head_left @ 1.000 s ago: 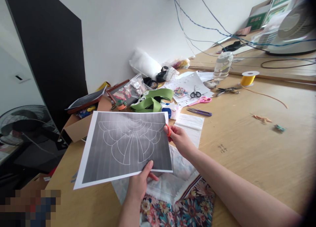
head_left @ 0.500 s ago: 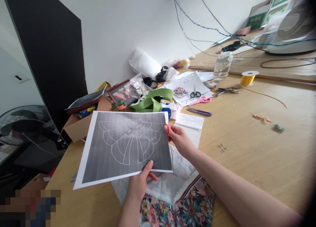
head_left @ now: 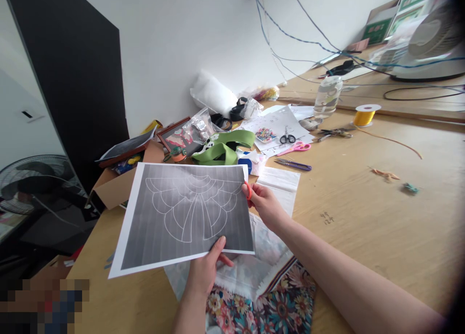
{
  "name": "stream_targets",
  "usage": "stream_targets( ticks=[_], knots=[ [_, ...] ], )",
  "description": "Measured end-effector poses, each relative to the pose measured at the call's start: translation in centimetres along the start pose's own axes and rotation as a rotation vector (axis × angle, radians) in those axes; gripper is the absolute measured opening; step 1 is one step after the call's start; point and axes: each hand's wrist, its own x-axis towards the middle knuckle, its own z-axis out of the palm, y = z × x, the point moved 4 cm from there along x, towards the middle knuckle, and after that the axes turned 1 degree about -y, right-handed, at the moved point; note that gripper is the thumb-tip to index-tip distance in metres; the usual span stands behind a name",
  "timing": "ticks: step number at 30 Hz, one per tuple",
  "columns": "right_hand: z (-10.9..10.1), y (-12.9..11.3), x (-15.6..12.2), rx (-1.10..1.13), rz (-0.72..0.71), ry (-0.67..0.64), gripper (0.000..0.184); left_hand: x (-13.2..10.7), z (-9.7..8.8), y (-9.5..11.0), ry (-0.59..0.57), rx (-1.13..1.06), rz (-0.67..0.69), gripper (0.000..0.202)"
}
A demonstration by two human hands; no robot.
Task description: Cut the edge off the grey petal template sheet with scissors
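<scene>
A sheet of paper (head_left: 156, 237) printed dark grey, with a scalloped fan pattern in white lines, is held up above the table. My left hand (head_left: 209, 263) grips its lower edge, thumb on top and fingers beneath. At the sheet's right edge my right hand (head_left: 263, 203) is closed on orange-handled scissors (head_left: 248, 190); their blades are hidden by the paper. Under both hands lie a floral fabric (head_left: 265, 305) with a striped edge and a clear plastic bag (head_left: 250, 271).
Beyond the sheet lie a green strap (head_left: 225, 147), pink scissors (head_left: 300, 147), purple thread snips (head_left: 294, 165) and a box of coloured pins (head_left: 266, 135). A yellow ribbon spool (head_left: 365, 116) and a clear jar (head_left: 327, 96) stand farther right. A cardboard box (head_left: 116, 186) sits at the left edge.
Hardly anything differs. The paper and the scissors at its right edge have shifted very slightly to the right; both hands keep their grip.
</scene>
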Motion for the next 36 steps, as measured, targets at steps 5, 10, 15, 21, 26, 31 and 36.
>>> stream_targets(
  ticks=[5, 10, 15, 21, 26, 31, 36],
  knots=[
    [0.09, 0.12, -0.01, 0.029, -0.002, -0.007, 0.056, -0.02, 0.00, 0.05, 0.003, -0.002, -0.002, 0.039],
    [0.01, 0.35, 0.10, 0.039, 0.004, -0.010, 0.056, 0.03, 0.01, -0.07, -0.009, 0.006, -0.010, 0.039],
    [-0.07, 0.36, 0.17, 0.043, 0.006, -0.007, 0.055, 0.02, -0.12, -0.13, -0.015, 0.013, -0.013, 0.039],
    [-0.13, 0.28, 0.24, 0.040, 0.003, -0.004, 0.055, 0.15, -0.14, -0.30, -0.037, 0.024, -0.007, 0.038],
    [-0.23, 0.23, 0.27, 0.027, -0.004, 0.005, 0.056, 0.17, -0.12, -0.29, -0.013, 0.007, -0.006, 0.041],
    [-0.21, 0.13, 0.18, 0.041, 0.000, 0.008, 0.056, 0.21, -0.07, -0.25, -0.016, 0.010, -0.005, 0.040],
    [-0.18, 0.21, 0.23, 0.056, 0.004, 0.000, 0.054, 0.28, -0.15, -0.28, -0.016, 0.008, -0.006, 0.042]
  ],
)
